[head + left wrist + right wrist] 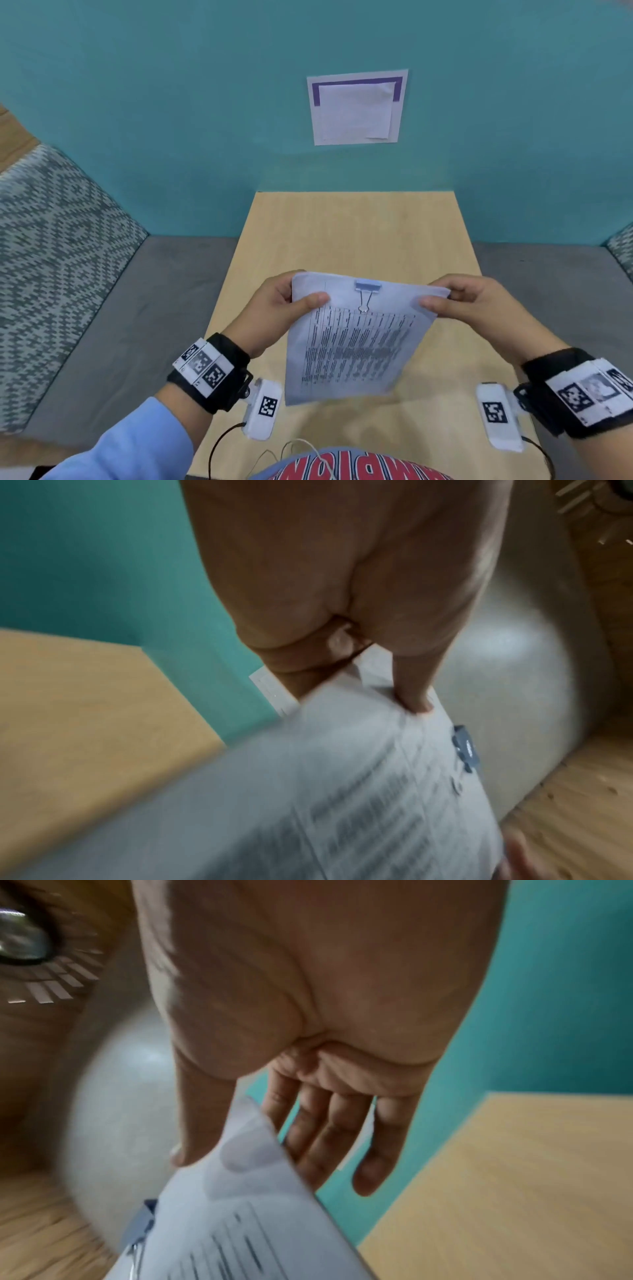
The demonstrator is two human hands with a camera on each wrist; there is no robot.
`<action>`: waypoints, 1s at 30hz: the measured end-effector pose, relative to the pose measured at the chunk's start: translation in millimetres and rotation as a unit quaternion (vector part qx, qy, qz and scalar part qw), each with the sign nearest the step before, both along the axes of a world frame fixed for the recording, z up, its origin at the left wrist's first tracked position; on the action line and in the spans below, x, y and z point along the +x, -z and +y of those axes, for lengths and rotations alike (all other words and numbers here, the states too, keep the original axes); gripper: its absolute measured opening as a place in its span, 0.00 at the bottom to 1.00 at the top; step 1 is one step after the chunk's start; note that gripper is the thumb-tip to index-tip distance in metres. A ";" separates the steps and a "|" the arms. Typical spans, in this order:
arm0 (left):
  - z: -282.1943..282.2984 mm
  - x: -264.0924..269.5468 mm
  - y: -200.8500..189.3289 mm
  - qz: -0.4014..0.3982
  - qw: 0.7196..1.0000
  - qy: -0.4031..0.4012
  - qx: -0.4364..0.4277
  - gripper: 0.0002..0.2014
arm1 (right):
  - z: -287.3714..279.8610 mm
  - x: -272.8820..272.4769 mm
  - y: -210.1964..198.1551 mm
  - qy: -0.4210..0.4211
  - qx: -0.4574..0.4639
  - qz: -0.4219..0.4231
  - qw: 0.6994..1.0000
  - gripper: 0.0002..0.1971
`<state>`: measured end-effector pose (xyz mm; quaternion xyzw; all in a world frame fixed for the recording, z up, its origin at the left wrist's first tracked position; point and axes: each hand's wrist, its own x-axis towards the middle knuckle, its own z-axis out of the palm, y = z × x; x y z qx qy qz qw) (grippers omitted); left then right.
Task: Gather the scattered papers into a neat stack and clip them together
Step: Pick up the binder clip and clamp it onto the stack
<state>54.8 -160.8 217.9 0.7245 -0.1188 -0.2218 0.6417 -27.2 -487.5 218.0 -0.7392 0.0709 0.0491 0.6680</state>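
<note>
A stack of printed white papers (352,346) hangs in the air above the wooden table (356,236), tilted toward me. A pale blue binder clip (367,287) clamps the middle of its top edge, one wire handle folded down over the page. My left hand (291,301) pinches the stack's top left corner, thumb on the front. My right hand (445,301) pinches the top right corner the same way. The left wrist view shows the thumb on the papers (342,791) and the clip (465,748). The right wrist view shows the papers (246,1218), fingers behind them, and the clip (140,1223).
A teal partition (171,120) rises behind the table, with a white sheet (356,108) fixed to it. Grey bench seats (137,325) flank the table, and a patterned cushion (51,257) stands at the left. Thin cables (222,442) trail near the table's front edge.
</note>
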 end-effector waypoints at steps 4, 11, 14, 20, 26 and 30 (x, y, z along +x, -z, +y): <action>-18.9 12.3 1.4 0.036 0.992 -0.071 -0.093 0.12 | 12.4 -14.3 46.0 -0.036 0.076 0.067 0.994 0.26; -24.6 39.0 32.9 0.120 0.984 -0.121 -0.049 0.18 | 45.3 -1.8 83.6 0.096 0.130 0.065 0.985 0.18; -10.2 22.5 75.6 0.176 0.979 -0.017 0.103 0.13 | 39.6 6.5 95.1 0.130 0.161 0.094 0.974 0.22; -0.8 -11.6 155.6 0.230 0.959 -0.028 0.165 0.10 | 38.3 4.8 149.6 0.122 0.134 0.219 0.959 0.28; -7.2 5.0 186.2 0.216 0.961 -0.094 0.144 0.11 | 35.4 35.3 182.3 0.155 0.027 0.152 0.976 0.31; -11.7 20.8 214.0 0.229 0.952 -0.094 0.179 0.15 | 38.1 51.0 210.1 0.151 -0.047 0.158 0.975 0.35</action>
